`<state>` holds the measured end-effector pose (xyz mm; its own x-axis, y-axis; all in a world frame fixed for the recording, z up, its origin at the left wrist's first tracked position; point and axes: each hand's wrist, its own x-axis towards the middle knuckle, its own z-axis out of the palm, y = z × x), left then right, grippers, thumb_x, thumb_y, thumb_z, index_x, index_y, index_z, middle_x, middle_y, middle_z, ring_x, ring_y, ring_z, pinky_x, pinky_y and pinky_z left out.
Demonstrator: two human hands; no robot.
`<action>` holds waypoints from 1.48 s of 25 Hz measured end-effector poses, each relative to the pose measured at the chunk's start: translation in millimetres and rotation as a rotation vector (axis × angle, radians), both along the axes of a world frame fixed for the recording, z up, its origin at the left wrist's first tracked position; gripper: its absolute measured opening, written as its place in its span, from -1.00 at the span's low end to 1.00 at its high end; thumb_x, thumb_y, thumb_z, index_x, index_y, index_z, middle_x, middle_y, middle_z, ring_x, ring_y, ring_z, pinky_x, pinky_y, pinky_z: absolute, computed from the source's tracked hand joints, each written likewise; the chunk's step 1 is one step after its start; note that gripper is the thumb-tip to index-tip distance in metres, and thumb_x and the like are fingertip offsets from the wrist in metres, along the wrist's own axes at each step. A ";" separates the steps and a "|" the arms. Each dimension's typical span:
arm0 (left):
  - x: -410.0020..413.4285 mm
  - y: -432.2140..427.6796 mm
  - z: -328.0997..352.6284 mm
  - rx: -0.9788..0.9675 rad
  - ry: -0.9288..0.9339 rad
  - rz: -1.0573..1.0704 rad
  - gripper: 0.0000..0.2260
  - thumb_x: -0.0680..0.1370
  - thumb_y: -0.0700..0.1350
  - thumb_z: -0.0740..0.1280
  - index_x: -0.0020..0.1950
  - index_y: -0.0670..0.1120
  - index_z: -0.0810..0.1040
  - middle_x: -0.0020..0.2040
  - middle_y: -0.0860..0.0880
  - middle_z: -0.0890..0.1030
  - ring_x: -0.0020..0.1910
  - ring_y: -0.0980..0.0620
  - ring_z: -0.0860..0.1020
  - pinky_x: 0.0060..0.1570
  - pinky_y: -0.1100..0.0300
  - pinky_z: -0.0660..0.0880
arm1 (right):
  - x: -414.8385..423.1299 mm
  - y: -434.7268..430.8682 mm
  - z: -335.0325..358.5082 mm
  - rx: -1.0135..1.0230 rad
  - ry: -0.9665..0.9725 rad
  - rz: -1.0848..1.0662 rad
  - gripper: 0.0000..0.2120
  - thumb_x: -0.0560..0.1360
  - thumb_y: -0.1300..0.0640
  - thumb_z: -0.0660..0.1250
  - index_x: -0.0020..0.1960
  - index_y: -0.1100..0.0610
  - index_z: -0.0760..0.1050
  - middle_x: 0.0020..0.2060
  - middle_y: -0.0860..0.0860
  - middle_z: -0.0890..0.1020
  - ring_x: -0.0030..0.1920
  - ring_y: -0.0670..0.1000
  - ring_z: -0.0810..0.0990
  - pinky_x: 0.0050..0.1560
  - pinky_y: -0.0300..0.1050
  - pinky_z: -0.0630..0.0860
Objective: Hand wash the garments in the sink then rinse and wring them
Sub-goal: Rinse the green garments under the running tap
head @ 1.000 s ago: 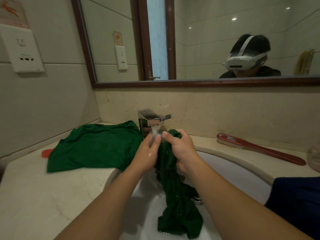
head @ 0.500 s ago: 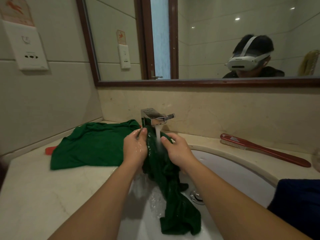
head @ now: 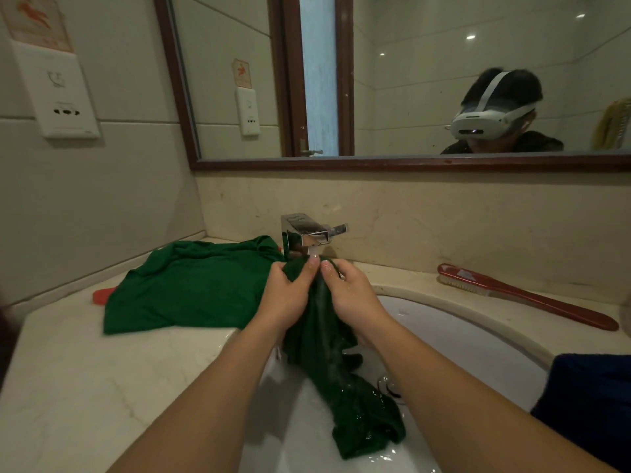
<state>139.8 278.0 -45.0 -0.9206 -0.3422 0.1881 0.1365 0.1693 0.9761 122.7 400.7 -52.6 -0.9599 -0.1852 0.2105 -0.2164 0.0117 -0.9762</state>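
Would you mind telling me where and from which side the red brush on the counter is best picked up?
Grip the red brush by its long bare handle, toward the right end, coming down from above. It lies flat on the counter, bristle head at its left end, with nothing over the handle.

I am looking down into a bathroom. A white oval sink [head: 478,339] is sunk into a pale beige marble worktop [head: 85,387], and a square chrome tap [head: 304,233] stands at its far edge. Above it hangs a wide mirror in a dark wooden frame [head: 409,163], which reflects a brown-framed door with a frosted pane [head: 319,73]. Large pale glossy wall tiles [head: 102,206] cover the left wall, which carries a white plastic socket [head: 58,93]. A red long-handled scrubbing brush [head: 526,300] lies on the worktop at the far right.
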 end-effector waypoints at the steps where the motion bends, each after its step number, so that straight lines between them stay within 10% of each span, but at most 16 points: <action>1: 0.4 -1.2 0.1 0.015 0.004 -0.023 -0.64 0.53 0.16 0.45 0.10 -0.10 0.58 -0.04 -0.06 0.69 -0.04 -0.04 0.67 -0.01 0.04 0.61 | -0.1 -0.2 -0.3 0.003 0.007 0.006 -0.79 0.72 -0.05 0.18 0.17 -0.06 0.58 0.04 0.00 0.69 0.09 0.03 0.67 0.16 0.06 0.63; 5: -1.6 -10.7 3.9 0.077 0.034 0.111 -0.80 0.54 0.02 0.49 0.01 -0.09 0.61 -0.08 -0.12 0.70 -0.12 -0.08 0.66 -0.13 0.06 0.60 | -2.0 4.6 1.3 0.066 0.030 -0.052 -0.80 0.70 -0.08 0.24 0.18 0.00 0.53 0.01 -0.05 0.64 0.02 -0.05 0.63 -0.07 -0.11 0.56; 10: 1.7 -12.9 11.6 0.419 0.131 0.099 -0.76 0.55 -0.01 0.49 0.05 -0.16 0.63 -0.07 -0.19 0.72 -0.04 -0.23 0.70 -0.01 -0.18 0.66 | 0.3 5.5 -11.5 0.233 -0.020 0.042 -0.54 0.61 -0.28 0.27 0.31 0.02 0.55 0.09 -0.02 0.68 0.09 0.02 0.67 0.16 0.11 0.63; 15: -4.5 -25.7 9.4 0.703 0.056 -0.063 -0.31 0.38 0.26 0.56 0.28 -0.22 0.61 0.17 -0.32 0.65 0.12 -0.34 0.66 0.11 -0.37 0.57 | -1.7 10.2 0.2 -0.050 -0.097 0.157 -0.64 0.56 -0.15 0.45 0.23 0.07 0.61 0.02 0.07 0.75 0.03 0.10 0.75 0.14 0.19 0.67; 22: -9.5 -26.4 6.6 0.610 0.005 0.094 -0.46 0.51 0.16 0.48 0.34 -0.16 0.54 0.13 -0.20 0.69 -0.02 -0.25 0.71 -0.02 -0.29 0.64 | 2.0 16.7 -7.0 0.032 -0.146 0.133 -0.80 0.63 -0.07 0.36 0.21 -0.04 0.59 0.04 0.03 0.73 0.07 0.10 0.72 0.17 0.19 0.63; 27: -7.7 -15.4 6.1 0.232 -0.105 0.152 -0.25 0.56 0.20 0.40 0.62 -0.10 0.21 0.47 -0.16 0.44 0.35 -0.22 0.49 0.28 -0.11 0.50 | -24.4 33.8 -2.6 -0.232 -0.296 -0.138 -0.67 0.60 -0.08 0.39 0.26 0.10 0.58 0.05 0.11 0.73 0.09 0.20 0.70 0.23 0.28 0.60; 30: -4.5 -5.9 6.9 0.324 -0.103 0.069 -0.48 0.56 0.23 0.39 0.38 -0.08 0.47 0.29 -0.16 0.60 0.18 -0.20 0.61 0.16 -0.11 0.58 | -29.8 35.2 -8.7 -0.349 -0.338 -0.125 -0.45 0.44 -0.15 0.50 0.33 0.09 0.56 0.11 0.15 0.72 0.10 0.24 0.70 0.19 0.32 0.61; 32: 1.1 1.2 10.0 0.464 -0.109 0.003 -0.68 0.60 0.18 0.35 0.13 -0.06 0.55 0.01 -0.18 0.70 -0.04 -0.21 0.69 0.01 -0.15 0.64 | -25.6 35.5 -9.7 -0.280 -0.305 -0.050 -0.41 0.33 -0.23 0.58 0.24 0.07 0.61 0.07 0.12 0.74 0.07 0.22 0.73 0.18 0.29 0.62; 37: -7.7 -7.0 2.0 0.599 -0.095 -0.100 -0.40 0.55 0.34 0.30 0.30 -0.14 0.60 0.15 -0.23 0.69 0.08 -0.28 0.69 0.13 -0.26 0.60 | 1.3 36.8 3.5 0.209 -0.294 0.247 -0.46 0.34 -0.17 0.64 0.17 0.11 0.64 -0.06 0.04 0.77 -0.03 0.10 0.77 0.09 0.04 0.66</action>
